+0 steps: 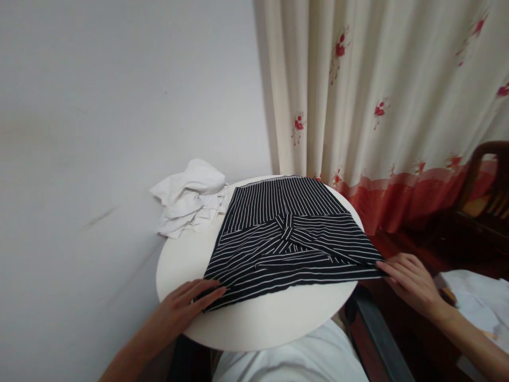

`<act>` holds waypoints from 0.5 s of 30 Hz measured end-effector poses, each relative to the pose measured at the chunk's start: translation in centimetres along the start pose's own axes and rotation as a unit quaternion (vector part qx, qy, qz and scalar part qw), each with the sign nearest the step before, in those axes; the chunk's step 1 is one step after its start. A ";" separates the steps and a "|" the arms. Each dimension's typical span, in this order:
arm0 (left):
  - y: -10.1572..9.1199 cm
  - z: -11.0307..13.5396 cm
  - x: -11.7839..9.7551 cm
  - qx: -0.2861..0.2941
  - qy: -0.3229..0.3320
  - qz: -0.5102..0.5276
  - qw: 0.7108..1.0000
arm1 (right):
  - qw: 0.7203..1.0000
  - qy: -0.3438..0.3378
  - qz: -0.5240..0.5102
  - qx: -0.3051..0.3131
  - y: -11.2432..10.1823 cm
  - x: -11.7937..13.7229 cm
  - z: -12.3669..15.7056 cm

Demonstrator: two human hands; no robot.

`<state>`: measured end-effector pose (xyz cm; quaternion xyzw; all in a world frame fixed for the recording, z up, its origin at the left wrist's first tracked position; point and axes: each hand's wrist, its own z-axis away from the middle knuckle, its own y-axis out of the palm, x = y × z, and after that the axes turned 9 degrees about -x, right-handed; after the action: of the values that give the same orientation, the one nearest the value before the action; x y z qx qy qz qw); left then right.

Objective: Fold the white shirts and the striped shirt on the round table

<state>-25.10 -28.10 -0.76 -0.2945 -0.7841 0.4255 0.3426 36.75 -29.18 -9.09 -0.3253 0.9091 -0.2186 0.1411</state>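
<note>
A black garment with thin white stripes [254, 239] lies spread over a round white table [254, 323]. Fabric is twisted into a knot at its middle, and a folded band runs along the near edge. At the near left corner, my left hand [185, 300] has the cloth between thumb and fingers, low against the tabletop. My right hand [409, 281] pinches the near right corner, which reaches out past the table's rim. What the fingertips do under the cloth is hidden.
A crumpled pile of white cloth [193, 199] sits at the table's back left, against the wall [119, 106]. A floral curtain [358, 106] hangs behind. To the right are a wooden chair [485, 196] and white material [477, 302] lower down.
</note>
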 end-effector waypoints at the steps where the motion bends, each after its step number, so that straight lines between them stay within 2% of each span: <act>1: 0.0 0.1 -0.1 -0.002 0.002 0.000 1.000 | 1.000 -0.002 0.000 -0.001 -0.1 0.0 0.0; 9: 1.2 0.4 0.9 -0.036 0.024 0.038 0.998 | 1.000 -0.012 -0.007 0.025 -0.9 0.0 -0.7; 15: 1.1 0.3 0.9 -0.060 -0.018 0.081 0.995 | 1.000 -0.004 -0.016 0.026 -0.6 -0.5 0.0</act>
<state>-25.65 -27.05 -1.59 -0.3690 -0.7883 0.4089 0.2743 37.46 -29.28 -8.77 -0.3365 0.8973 -0.2431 0.1501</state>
